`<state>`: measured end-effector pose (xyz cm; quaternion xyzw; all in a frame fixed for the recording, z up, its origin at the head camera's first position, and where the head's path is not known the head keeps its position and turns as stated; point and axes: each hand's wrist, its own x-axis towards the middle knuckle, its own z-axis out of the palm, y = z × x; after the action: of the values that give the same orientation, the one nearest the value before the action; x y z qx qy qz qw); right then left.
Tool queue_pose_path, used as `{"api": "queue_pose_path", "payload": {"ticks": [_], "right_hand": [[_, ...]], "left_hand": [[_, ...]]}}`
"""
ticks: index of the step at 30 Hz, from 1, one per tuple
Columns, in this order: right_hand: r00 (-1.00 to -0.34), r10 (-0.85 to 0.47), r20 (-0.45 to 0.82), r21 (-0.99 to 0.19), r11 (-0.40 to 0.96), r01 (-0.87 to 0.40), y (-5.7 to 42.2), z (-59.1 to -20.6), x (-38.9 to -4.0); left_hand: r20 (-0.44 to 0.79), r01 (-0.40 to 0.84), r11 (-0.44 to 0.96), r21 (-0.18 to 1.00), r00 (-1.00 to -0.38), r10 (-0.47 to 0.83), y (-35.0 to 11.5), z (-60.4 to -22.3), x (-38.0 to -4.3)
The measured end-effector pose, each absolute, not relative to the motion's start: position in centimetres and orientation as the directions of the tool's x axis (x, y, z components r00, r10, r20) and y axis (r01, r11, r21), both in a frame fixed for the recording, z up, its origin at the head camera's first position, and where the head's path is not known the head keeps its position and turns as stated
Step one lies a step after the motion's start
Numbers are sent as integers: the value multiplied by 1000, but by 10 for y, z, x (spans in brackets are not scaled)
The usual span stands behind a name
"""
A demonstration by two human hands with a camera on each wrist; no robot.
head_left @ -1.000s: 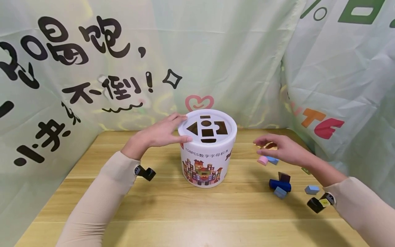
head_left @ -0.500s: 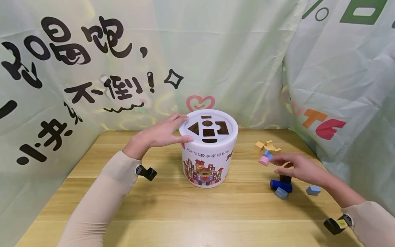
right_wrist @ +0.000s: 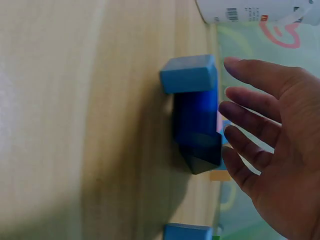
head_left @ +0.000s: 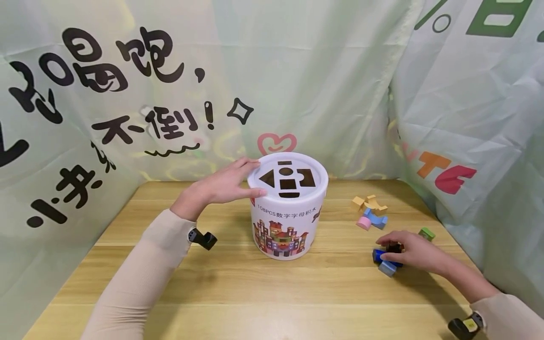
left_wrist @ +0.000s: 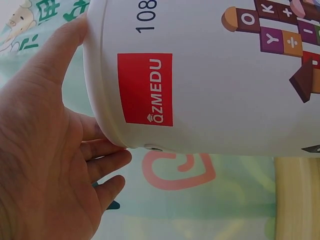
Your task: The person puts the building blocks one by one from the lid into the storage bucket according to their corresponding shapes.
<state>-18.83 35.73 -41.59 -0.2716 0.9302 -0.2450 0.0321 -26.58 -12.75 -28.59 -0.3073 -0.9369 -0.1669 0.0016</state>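
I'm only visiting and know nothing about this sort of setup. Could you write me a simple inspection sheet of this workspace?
Surface: light wood-grain tabletop.
Job's things: white tub, upright, its lid pierced with shaped holes; blue cylinder lying on its side, with a light-blue block and a dark block near its ends.
Clutter: yellow blocks, a pink block and a green block, all loose.
Hands: left hand touches the tub's rim; right hand is over the blue cylinder, contact unclear.
Cables: nothing seen.
Surroundings: pale fabric printed with black characters and a pink heart.
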Motion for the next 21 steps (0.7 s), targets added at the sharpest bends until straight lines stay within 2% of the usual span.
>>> {"api": "queue_pose_path", "payload": {"ticks": [10, 21], "right_hand": [[-873, -488, -2, -423, 791, -442, 352, -420, -192], [-861, -505, -53, -340, 820, -460, 341, -418, -199]], "left_hand": [[106, 571, 755, 323, -814, 571, -128, -286, -264], [106, 579, 753, 312, -809, 578, -128, -286, -266]]}}
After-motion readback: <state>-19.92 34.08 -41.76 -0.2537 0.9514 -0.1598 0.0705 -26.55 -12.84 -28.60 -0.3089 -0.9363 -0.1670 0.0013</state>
